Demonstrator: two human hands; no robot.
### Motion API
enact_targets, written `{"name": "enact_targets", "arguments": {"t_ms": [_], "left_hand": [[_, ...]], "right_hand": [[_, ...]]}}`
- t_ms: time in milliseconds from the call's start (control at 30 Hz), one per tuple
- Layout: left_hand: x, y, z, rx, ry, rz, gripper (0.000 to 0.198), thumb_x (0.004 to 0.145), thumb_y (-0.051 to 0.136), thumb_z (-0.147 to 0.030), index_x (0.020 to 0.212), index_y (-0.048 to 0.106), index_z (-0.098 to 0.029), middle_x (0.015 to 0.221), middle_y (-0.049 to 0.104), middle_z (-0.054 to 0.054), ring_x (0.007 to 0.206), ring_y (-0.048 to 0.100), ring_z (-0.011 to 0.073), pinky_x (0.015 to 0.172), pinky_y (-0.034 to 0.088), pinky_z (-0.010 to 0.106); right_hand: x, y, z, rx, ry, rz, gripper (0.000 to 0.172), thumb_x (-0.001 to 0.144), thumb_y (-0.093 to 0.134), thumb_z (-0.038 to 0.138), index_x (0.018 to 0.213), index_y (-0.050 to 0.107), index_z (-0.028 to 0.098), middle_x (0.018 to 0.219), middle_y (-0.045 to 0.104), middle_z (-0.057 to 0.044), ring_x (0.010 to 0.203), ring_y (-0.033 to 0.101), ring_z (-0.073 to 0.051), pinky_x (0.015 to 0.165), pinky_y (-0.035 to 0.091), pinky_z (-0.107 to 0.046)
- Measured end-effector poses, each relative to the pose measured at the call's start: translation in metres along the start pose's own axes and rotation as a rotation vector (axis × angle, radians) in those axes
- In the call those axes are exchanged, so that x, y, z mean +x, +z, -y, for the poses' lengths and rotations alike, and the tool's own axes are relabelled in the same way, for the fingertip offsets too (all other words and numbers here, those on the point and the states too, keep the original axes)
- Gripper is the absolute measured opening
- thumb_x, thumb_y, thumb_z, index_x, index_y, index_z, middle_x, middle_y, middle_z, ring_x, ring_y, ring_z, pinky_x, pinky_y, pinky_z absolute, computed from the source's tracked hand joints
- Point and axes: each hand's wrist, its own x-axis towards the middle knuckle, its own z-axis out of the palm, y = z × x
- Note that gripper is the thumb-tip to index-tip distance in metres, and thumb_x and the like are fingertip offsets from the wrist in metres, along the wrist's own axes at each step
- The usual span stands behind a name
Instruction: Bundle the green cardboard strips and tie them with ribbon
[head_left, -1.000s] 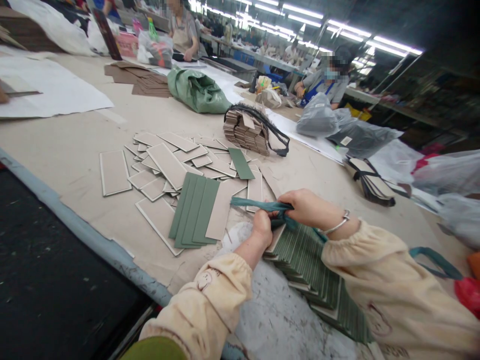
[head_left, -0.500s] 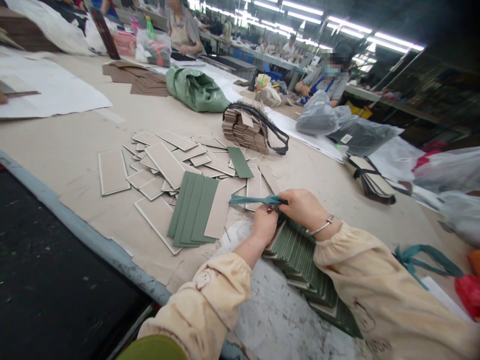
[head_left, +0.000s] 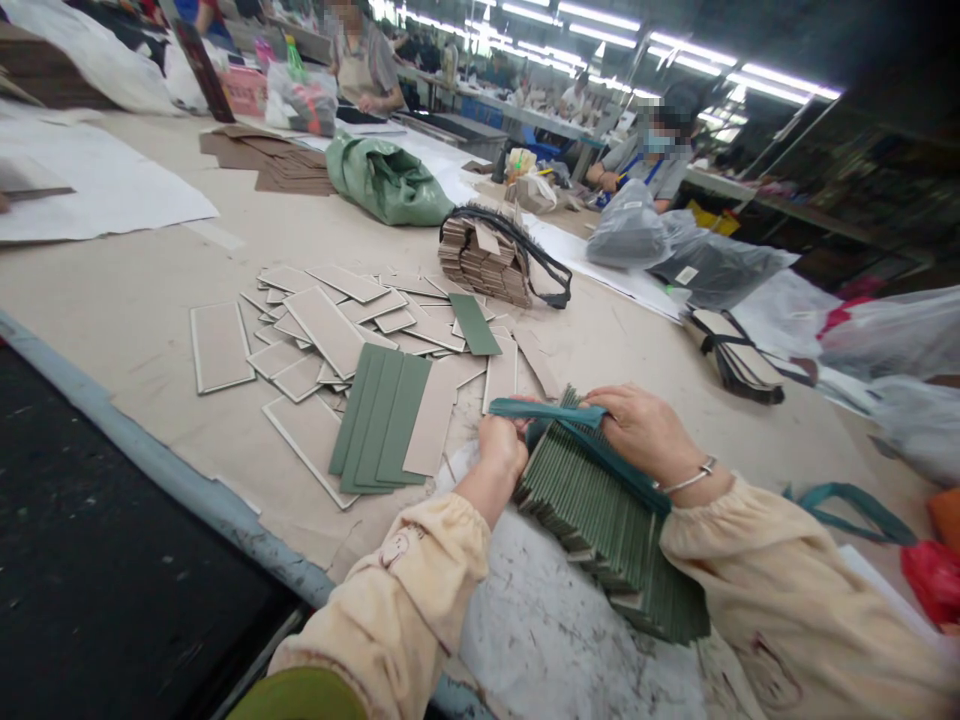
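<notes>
A teal fabric strip [head_left: 551,411] is stretched between my two hands, over the far end of a bundle of green panels [head_left: 600,510] packed on edge. My left hand [head_left: 501,455] is closed on the strip at the bundle's left side, its fingertips partly hidden. My right hand [head_left: 649,435], with a bracelet at the wrist, pinches the strip on the right. A further length of the strip runs along the bundle's top under my right hand. Left of the bundle, several flat green panels [head_left: 380,420] overlap beside a beige-faced one [head_left: 431,415].
Loose beige panels [head_left: 330,325] lie scattered on the table. Behind them sit a strapped brown bundle [head_left: 484,262] and a green bag [head_left: 390,180]. A strapped dark bundle [head_left: 733,355] and another teal strip [head_left: 862,508] lie to the right. Co-workers are across the table.
My hands, close together at the strip before, have drawn apart, the right one moving to the right. The strip now spans the gap between them, and more of the green bundle's top shows.
</notes>
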Motion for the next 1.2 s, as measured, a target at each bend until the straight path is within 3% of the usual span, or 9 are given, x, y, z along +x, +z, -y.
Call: {"name": "enact_targets", "arguments": {"t_ms": [100,200,400,567,633,767,933,1067,1200], "left_hand": [[-0.001,0.0,-0.006,-0.098,-0.089,0.031,0.007,0.069,0.047,-0.011,0.07,0.052,-0.016,0.059,0.054,0.002,0.057,0.057,0.0144,0.056,0.044,0.025],[-0.005,-0.001,-0.007,-0.194,-0.148,0.07,0.012,0.069,0.046,-0.006,0.073,0.051,-0.017,0.053,0.045,-0.003,0.05,0.051,0.0103,0.065,0.048,0.029],[-0.007,-0.002,0.0,-0.115,-0.091,0.06,0.02,0.065,0.042,0.0,0.073,0.048,-0.017,0.047,0.033,-0.008,0.039,0.036,0.007,0.059,0.045,0.027],[-0.011,-0.003,0.003,-0.089,-0.078,0.058,0.02,0.064,0.043,-0.001,0.073,0.048,-0.018,0.047,0.032,-0.009,0.038,0.034,0.006,0.064,0.049,0.031],[-0.014,-0.003,0.005,-0.092,-0.078,0.076,0.019,0.064,0.043,-0.002,0.074,0.049,-0.017,0.048,0.032,-0.009,0.038,0.033,0.0058,0.066,0.049,0.031],[-0.013,-0.003,0.005,-0.137,-0.04,0.09,0.018,0.066,0.043,-0.004,0.077,0.049,-0.018,0.051,0.036,-0.008,0.039,0.035,0.006,0.063,0.049,0.03],[-0.009,-0.001,-0.016,-0.068,0.008,0.135,0.017,0.066,0.048,-0.007,0.079,0.051,-0.018,0.051,0.039,-0.007,0.036,0.029,0.0046,0.043,0.028,0.018],[-0.01,-0.002,-0.028,0.198,0.083,0.379,0.011,0.071,0.051,-0.015,0.081,0.055,-0.018,0.052,0.042,-0.005,0.037,0.025,0.0055,0.04,0.018,0.019],[-0.012,-0.007,-0.024,0.506,0.268,0.495,0.01,0.071,0.057,-0.012,0.073,0.061,-0.021,0.057,0.051,-0.001,0.052,0.045,0.0131,0.053,0.036,0.023]], "right_hand": [[-0.018,-0.004,0.002,0.105,0.083,0.015,0.025,0.088,0.045,0.028,0.087,0.069,0.019,0.093,0.069,-0.006,0.087,0.061,-0.02,0.079,0.045,-0.03],[-0.032,-0.007,0.001,0.233,0.178,-0.015,0.031,0.09,0.043,0.038,0.08,0.066,0.019,0.083,0.067,-0.006,0.078,0.06,-0.019,0.073,0.045,-0.029],[-0.059,-0.019,0.008,0.371,0.262,0.017,0.036,0.09,0.042,0.045,0.069,0.06,0.02,0.069,0.06,-0.003,0.067,0.056,-0.018,0.063,0.041,-0.028],[-0.072,-0.035,0.015,0.441,0.295,0.047,0.035,0.087,0.046,0.048,0.072,0.063,0.021,0.075,0.063,-0.005,0.071,0.057,-0.019,0.066,0.042,-0.03],[-0.067,-0.037,0.016,0.553,0.404,0.024,0.033,0.085,0.05,0.05,0.075,0.065,0.021,0.074,0.064,-0.005,0.07,0.057,-0.019,0.065,0.044,-0.03],[-0.042,-0.025,0.026,1.046,0.572,0.066,0.03,0.084,0.05,0.049,0.083,0.061,0.022,0.09,0.067,-0.006,0.067,0.06,-0.017,0.059,0.05,-0.029],[0.0,0.005,0.049,1.477,0.725,0.106,0.014,0.085,0.048,0.033,0.08,0.054,0.021,0.094,0.067,-0.008,0.075,0.065,-0.015,0.058,0.053,-0.022],[0.022,0.011,0.056,1.415,0.717,0.199,0.013,0.082,0.051,0.026,0.078,0.06,0.018,0.087,0.067,-0.008,0.064,0.061,-0.011,0.054,0.05,-0.019],[0.021,0.007,0.044,1.17,0.643,0.156,0.018,0.078,0.051,0.031,0.068,0.055,0.018,0.07,0.061,-0.004,0.048,0.048,-0.008,0.039,0.036,-0.018]]}}
